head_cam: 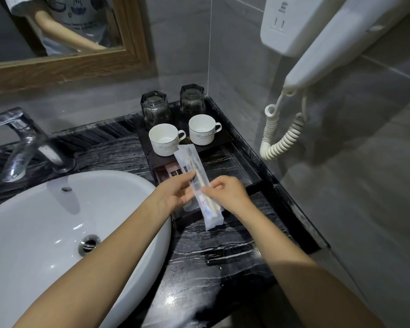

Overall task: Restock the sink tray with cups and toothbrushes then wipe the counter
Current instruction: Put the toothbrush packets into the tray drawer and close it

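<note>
In the upper left of the frame we are seeing a wood-framed mirror [64, 65], and below it a chrome faucet [21, 143] over the white basin [57, 233]. Moving toward the centre, two upturned glass tumblers [155, 110] and two white cups [165, 139] are standing upright on the dark tray [225, 137] at the back of the black marble counter [211, 256]. Just below the cups, the left hand [173, 192] is pinching a clear toothbrush packet [197, 166] between thumb and fingers, holding it above the tray's near end. The right hand [227, 195] is pinching the same packet lower down, its fingers curled. At the upper right a white wall hair dryer [341, 43] is hanging, with its coiled cord [279, 136] below it.
</note>
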Demonstrator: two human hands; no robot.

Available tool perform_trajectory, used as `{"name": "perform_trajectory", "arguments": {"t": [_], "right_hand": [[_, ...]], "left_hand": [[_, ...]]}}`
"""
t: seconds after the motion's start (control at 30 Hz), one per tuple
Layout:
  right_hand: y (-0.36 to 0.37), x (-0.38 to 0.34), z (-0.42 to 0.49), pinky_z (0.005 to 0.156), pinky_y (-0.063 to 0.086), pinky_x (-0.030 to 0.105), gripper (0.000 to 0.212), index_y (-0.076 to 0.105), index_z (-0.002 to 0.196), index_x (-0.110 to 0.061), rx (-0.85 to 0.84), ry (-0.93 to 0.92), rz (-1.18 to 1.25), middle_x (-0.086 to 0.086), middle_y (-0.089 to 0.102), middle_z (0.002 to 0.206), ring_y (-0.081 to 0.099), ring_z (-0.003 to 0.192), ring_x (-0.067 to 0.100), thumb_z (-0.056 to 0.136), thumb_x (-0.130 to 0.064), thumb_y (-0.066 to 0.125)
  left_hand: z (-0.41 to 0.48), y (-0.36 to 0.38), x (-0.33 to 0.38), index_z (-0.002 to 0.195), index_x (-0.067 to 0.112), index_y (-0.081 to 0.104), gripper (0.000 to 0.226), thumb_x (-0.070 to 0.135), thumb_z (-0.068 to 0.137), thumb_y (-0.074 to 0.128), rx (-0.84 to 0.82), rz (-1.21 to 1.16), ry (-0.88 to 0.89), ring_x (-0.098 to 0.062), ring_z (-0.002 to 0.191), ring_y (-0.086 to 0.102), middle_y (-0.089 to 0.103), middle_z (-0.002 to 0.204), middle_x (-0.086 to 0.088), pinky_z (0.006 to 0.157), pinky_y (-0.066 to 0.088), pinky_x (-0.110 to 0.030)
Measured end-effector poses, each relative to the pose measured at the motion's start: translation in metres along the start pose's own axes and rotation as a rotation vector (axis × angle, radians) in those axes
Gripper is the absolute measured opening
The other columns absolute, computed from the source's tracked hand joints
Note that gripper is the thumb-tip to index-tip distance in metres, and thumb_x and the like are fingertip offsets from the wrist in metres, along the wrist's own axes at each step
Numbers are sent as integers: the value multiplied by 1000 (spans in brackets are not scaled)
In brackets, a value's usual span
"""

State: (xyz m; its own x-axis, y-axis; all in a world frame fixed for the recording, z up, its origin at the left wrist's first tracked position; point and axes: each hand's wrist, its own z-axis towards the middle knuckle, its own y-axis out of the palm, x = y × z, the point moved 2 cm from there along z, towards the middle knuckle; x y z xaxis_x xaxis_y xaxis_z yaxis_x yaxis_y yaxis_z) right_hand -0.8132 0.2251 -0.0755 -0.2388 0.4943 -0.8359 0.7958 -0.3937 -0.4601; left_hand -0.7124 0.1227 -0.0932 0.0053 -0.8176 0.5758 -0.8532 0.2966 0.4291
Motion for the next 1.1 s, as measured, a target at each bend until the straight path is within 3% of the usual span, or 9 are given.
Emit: {"name": "perform_trajectory", "arguments": {"t": [0.27,0.4,0.5,0.6,0.67,0.77,0.83,0.9,1.1], "right_hand": [[-3,6,11,69,53,35,15,73,73,-8,93,1,67,3,72,78,60,68,12,84,-15,65],[-3,7,13,79,57,34,18,71,99,-6,122,-9,1,7,72,96,66,86,18,84,-13,62],[-1,2,9,69,49,23,19,66,103,-10,177,-117,-163,2,64,90,60,81,16,87,-19,60],[5,-6,1,73,48,29,30,63,97,-11,168,-267,-356,1,59,95,57,83,17,83,-38,66],[7,-8,2,75,47,30,31,62,97,-9,148,-277,-423,3,57,98,56,87,18,81,-36,69],[3,-12,6,69,48,35,10,63,79,-5,174,-230,-392,9,57,86,55,75,26,84,-14,61],[-1,-12,10,56,34,29,22,49,61,-6,174,-170,-309,12,42,65,36,59,26,82,-5,55],[-8,-10,15,54,23,25,26,44,58,-10,161,-102,-201,11,33,62,27,60,18,79,-5,58],[-37,0,36,50,46,24,36,49,50,-9,-18,168,50,4,49,56,49,53,15,79,5,66]], "left_hand": [[2,-5,-1,80,6,62,15,6,91,52,7,-95,38,-15,50,69,71,56,-7,49,59,-28],[4,-6,1,79,9,62,12,6,89,56,58,-29,66,-11,48,68,70,53,-3,51,58,-25],[5,-4,0,77,10,62,13,6,88,57,78,3,70,-11,47,67,69,54,-2,49,57,-24],[4,-2,1,78,12,62,12,9,89,57,81,30,69,-12,60,66,67,71,-4,52,57,-23],[3,-1,3,78,12,61,13,9,89,56,76,47,84,-10,55,66,68,68,-2,50,57,-22],[1,-3,5,78,11,60,16,6,91,53,85,40,114,-8,43,65,68,49,1,45,56,-21],[-1,-8,6,77,11,59,17,5,91,52,108,34,120,-7,41,64,67,46,1,43,55,-21],[-2,-16,7,76,10,58,17,5,91,52,128,4,115,-7,39,63,66,44,1,41,54,-21],[-7,-40,15,81,6,60,12,3,90,53,117,-72,79,-14,46,67,70,52,-6,43,56,-27]]}}
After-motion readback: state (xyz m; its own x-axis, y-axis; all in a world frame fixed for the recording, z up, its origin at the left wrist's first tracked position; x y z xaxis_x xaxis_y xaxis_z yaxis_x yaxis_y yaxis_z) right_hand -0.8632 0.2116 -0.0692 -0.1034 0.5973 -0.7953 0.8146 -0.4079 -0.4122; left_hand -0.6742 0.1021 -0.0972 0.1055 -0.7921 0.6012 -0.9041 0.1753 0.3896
